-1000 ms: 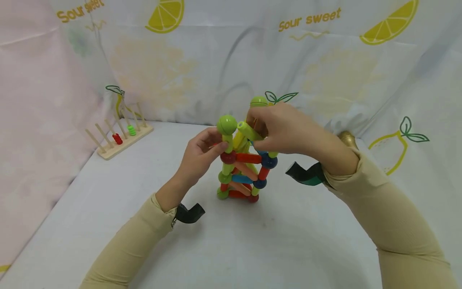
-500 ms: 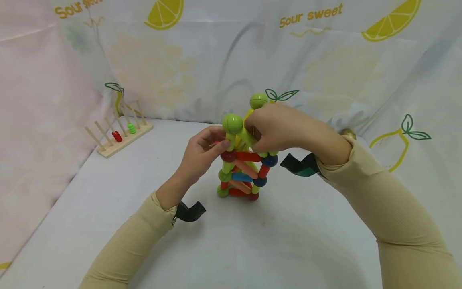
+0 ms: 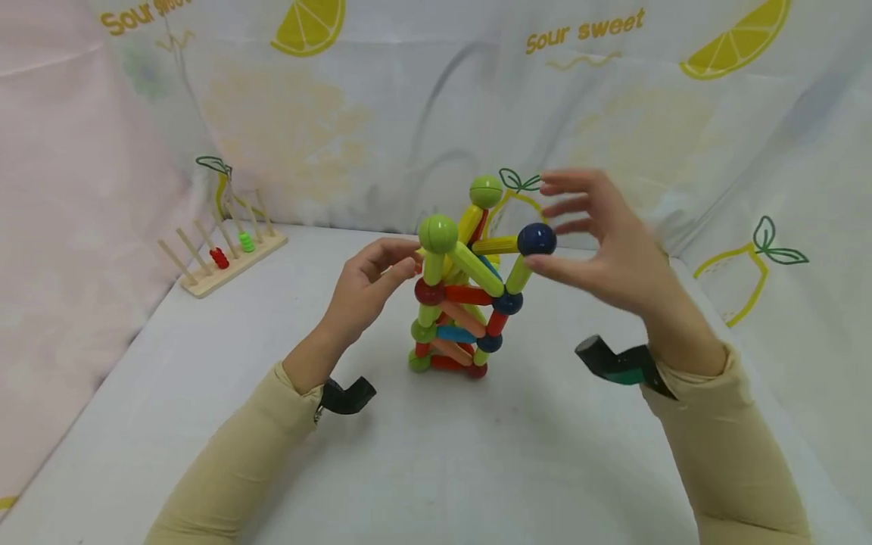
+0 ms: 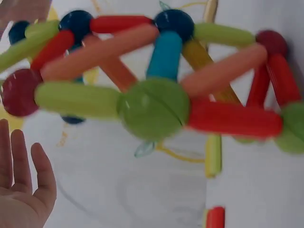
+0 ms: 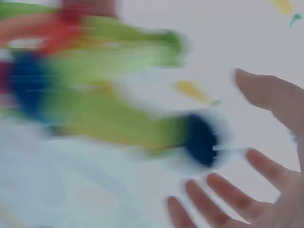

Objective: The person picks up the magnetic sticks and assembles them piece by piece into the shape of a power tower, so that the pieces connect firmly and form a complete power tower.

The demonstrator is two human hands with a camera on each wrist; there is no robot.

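Observation:
A tower of colored magnetic sticks and balls (image 3: 463, 295) stands upright on the white table. Its top carries two green balls and a dark blue ball (image 3: 537, 239). One yellow-green stick (image 3: 479, 269) slants from the front green ball (image 3: 438, 234) down to a lower blue ball (image 3: 507, 303). Beside the blue top ball, my right hand (image 3: 606, 242) has its fingers spread, thumb tip right at the ball. My left hand (image 3: 371, 291) is at the tower's left side with fingers loosely bent; in the left wrist view that hand (image 4: 28, 194) appears apart from the tower, holding nothing.
A wooden peg rack (image 3: 235, 265) with red and green beads stands at the back left. Loose yellow-green (image 4: 214, 156) and red (image 4: 217, 217) pieces show past the tower in the left wrist view. A lemon-print curtain (image 3: 422, 113) hangs behind the table.
The yellow-green stick pinched by my right hand met the front green ball and was let go, now slanting there. My right hand moved right and spread; my left let go and drew slightly left.

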